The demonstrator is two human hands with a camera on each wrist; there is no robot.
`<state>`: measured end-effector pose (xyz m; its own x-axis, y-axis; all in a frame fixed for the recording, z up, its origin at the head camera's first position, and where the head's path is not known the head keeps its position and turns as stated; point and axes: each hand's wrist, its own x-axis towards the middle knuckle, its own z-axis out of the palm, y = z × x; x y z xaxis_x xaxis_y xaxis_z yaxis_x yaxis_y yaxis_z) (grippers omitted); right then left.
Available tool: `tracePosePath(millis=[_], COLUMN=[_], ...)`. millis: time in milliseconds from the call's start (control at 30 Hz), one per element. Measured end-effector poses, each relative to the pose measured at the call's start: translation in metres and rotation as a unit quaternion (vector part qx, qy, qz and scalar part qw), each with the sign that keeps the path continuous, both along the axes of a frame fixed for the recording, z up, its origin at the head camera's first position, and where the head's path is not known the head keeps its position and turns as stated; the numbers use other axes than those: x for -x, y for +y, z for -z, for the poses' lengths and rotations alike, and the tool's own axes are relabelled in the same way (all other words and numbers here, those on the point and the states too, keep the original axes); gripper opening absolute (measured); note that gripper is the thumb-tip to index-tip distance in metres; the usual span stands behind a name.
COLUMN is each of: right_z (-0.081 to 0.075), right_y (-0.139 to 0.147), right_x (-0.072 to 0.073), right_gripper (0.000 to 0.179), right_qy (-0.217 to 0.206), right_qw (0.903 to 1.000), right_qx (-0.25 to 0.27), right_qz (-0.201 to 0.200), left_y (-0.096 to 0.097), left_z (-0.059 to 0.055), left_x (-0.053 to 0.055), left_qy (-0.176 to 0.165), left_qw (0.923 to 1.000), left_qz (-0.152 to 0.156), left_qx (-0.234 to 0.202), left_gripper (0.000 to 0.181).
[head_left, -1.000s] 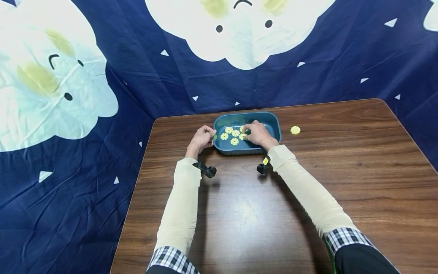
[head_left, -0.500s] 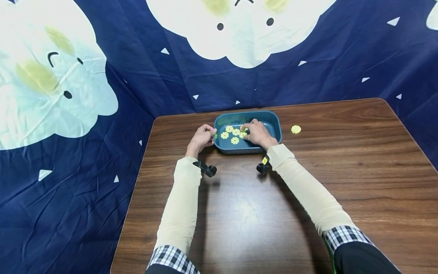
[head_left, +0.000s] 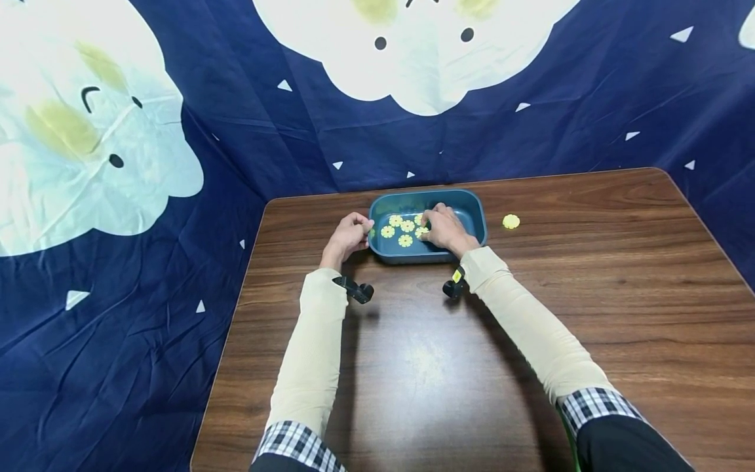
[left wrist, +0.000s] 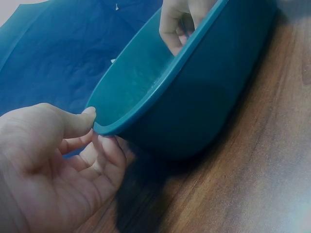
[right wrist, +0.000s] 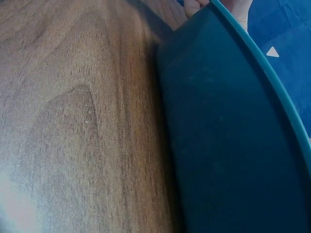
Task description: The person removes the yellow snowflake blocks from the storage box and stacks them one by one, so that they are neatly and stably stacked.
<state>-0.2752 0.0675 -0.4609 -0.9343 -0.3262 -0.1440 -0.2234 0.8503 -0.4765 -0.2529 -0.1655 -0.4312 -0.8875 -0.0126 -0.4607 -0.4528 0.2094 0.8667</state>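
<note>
A teal rectangular basin (head_left: 389, 254) with rounded corners stands near the back edge of the table. My left hand (head_left: 349, 237) pinches its left rim, thumb on top and fingers beneath, as the left wrist view of the basin wall (left wrist: 194, 97) shows. Inside, several flat yellow flower-shaped pieces (head_left: 405, 240) lie on the floor of the basin. My right hand (head_left: 445, 228) reaches into the basin, its bent thumb and fingertips down at the rightmost flower pieces (head_left: 421, 232). Whether it pinches one is hidden. In the right wrist view the basin's outer wall (right wrist: 233, 126) covers the right fingers.
One more yellow flower-shaped piece (head_left: 511, 221) lies on the wooden table (head_left: 590, 275), right of the basin. Behind the table hangs a dark blue cloth (head_left: 236, 131) with white cloud faces. Black wrist cameras (head_left: 361, 292) stick out over the table.
The right thumb and fingers have drawn slightly together, and the flower piece by the thumb has shifted a little to the right. The left hand keeps its hold on the rim.
</note>
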Motion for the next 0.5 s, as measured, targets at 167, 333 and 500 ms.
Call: tracePosePath(millis=[167,333,500], right_z=[-0.0018,-0.0051,-0.0081], right_y=[0.0023,0.0037,0.0056], right_x=[-0.001,-0.0012,-0.0014], right_gripper=[0.032,0.021,0.018], right_qy=[0.003,0.013,0.009], right_qw=[0.9998,0.9993,0.9971], right_qx=[0.005,0.024,0.071], right_qz=[0.017,0.025,0.028], left_y=[0.0011,0.0009,0.0003], left_z=[0.0008,0.0007,0.0011], left_x=[0.0009,0.0006,0.0007], left_qy=[-0.002,-0.003,-0.001], left_qw=[1.0,1.0,1.0], left_qz=[-0.003,-0.002,-0.001], left_qx=[-0.004,0.0,0.005], left_gripper=[0.012,0.012,0.011])
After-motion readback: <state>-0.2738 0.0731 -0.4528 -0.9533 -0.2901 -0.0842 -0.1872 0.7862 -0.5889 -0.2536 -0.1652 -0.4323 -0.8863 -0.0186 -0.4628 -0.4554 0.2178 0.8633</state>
